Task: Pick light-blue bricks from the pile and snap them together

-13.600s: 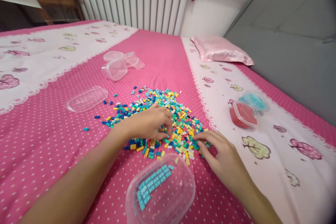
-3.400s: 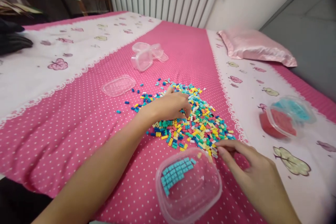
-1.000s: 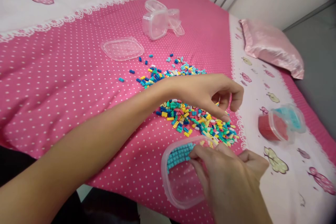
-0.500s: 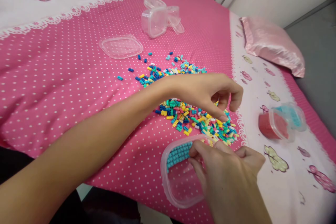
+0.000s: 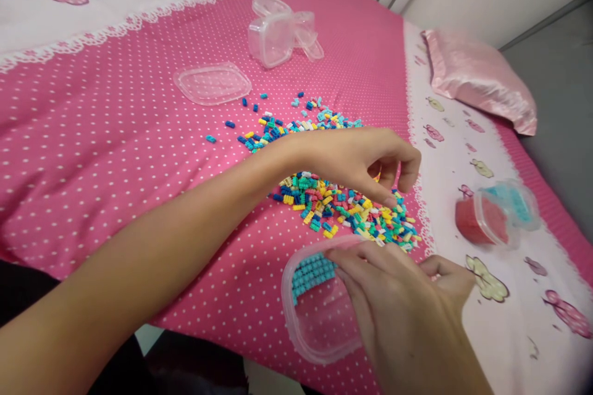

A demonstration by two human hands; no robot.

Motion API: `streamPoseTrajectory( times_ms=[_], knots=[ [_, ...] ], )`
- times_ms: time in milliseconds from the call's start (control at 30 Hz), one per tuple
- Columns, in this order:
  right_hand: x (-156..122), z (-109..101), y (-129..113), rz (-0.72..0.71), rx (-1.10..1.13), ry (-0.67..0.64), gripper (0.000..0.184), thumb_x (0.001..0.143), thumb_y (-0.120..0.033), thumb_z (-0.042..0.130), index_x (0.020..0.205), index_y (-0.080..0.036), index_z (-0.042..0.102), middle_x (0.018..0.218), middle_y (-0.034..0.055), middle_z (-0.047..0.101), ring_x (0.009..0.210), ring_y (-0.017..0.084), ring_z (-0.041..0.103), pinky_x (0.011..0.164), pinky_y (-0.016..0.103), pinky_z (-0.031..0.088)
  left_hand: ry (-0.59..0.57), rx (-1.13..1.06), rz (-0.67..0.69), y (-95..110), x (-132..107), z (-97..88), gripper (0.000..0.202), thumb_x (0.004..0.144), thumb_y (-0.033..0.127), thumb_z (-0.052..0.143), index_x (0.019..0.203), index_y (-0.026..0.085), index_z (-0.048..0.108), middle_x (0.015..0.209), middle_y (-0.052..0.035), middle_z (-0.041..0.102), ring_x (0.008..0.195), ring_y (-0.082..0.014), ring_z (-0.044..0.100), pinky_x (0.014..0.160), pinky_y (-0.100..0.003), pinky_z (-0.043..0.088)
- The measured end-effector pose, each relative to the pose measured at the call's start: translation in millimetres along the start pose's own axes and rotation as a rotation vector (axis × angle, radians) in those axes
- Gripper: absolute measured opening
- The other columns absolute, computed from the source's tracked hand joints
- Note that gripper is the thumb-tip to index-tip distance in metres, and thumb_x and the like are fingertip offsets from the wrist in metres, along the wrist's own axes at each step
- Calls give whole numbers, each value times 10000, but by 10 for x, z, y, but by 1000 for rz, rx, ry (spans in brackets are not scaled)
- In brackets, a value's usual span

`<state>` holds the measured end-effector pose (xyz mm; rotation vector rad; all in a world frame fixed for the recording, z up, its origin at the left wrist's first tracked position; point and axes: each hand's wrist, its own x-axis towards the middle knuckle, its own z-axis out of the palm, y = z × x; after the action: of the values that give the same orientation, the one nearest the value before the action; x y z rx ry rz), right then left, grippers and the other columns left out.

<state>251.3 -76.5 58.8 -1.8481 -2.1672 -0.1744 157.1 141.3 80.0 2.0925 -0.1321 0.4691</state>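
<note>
The pink bed cover [image 5: 120, 148] spreads across the scene, its near edge slanting from the left to the near middle; dotted cloth lies bare left of the brick pile [image 5: 340, 203], and a lace border runs just past the pile's right end. A pillow [image 5: 482, 80] lies far right. The left hand [image 5: 356, 157] arches over the pile, palm down, fingers curled, a gap between thumb and fingertip. The right hand [image 5: 403, 296] bends into the near clear tub [image 5: 287, 315], covering its right side; its thumb and forefinger reach the blue bricks [image 5: 312, 274] lined up at the tub's far left; whether they pinch one, I cannot tell.
</note>
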Motion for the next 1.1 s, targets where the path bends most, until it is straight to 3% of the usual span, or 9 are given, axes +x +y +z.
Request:
streamPoseTrajectory(
  times_ms=[100,433,633,933,1100],
  knots=[
    [8,54,-67,12,4,37,373,998,-144,405,860,-300,715,797,23,729,757,213,603,740,389,334,6,20,1,-4,-3,2,133,781,233,735,880,174,666,838,-42,691,773,-171,624,693,-273,469],
    [1,37,-23,-42,-4,-13,317,961,-117,455,880,-315,689,789,-1,734,775,222,603,762,400,317,5,31,-6,-6,-1,-5,125,779,209,745,875,181,671,822,-30,688,761,-161,613,682,-259,463],
    [77,-186,-76,-110,-16,-145,337,902,-14,451,943,-272,662,903,-51,787,823,198,651,760,419,228,-9,39,-7,5,5,-9,130,784,228,735,885,176,670,831,-37,689,776,-172,617,703,-279,464],
    [134,-93,-225,-192,-37,-83,378,876,-17,508,870,-314,740,867,-28,763,899,236,652,800,418,246,6,24,-24,15,10,-3,133,752,219,750,857,168,685,820,-40,693,760,-170,625,694,-278,461],
    [125,-77,-262,-153,-45,-49,410,886,-10,476,840,-314,748,829,-9,741,860,230,646,821,424,257,-1,39,7,4,5,-3,119,780,208,725,875,160,672,823,-45,694,758,-175,622,690,-282,463]
  ],
)
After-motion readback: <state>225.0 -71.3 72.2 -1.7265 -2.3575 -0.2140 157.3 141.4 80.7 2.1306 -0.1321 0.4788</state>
